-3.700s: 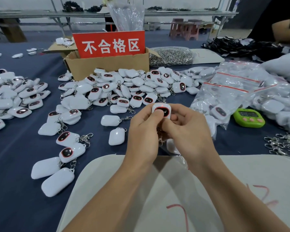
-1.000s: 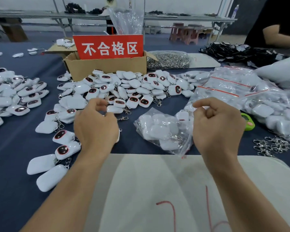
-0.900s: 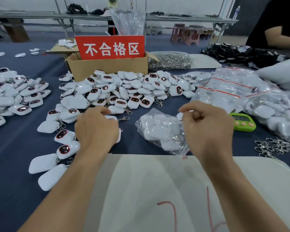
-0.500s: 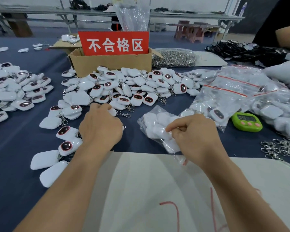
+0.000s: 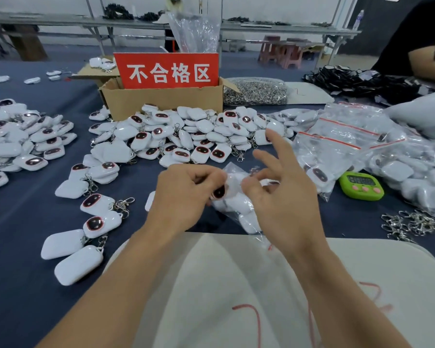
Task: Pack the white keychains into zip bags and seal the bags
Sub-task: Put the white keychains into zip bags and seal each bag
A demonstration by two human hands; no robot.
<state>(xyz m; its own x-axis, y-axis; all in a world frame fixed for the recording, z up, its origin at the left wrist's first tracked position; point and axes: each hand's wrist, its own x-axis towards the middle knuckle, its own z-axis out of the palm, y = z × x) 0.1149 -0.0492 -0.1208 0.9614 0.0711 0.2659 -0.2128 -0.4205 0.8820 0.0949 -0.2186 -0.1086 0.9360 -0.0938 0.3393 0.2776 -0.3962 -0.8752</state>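
The left hand (image 5: 183, 197) is curling, knuckles up, around a white rounded plastic keychain (image 5: 219, 192), its dark oval face turning toward the camera. The right hand (image 5: 286, 204) is pinching a clear plastic zip bag (image 5: 244, 212), index and middle fingers sticking up. The keychain is touching the bag's far end. The bag is lying on the dark blue tablecloth (image 5: 23, 222), its long axis running far-left to near-right.

view: head-worn | faces: forward, down | range: close over blue table (image 5: 15, 222)
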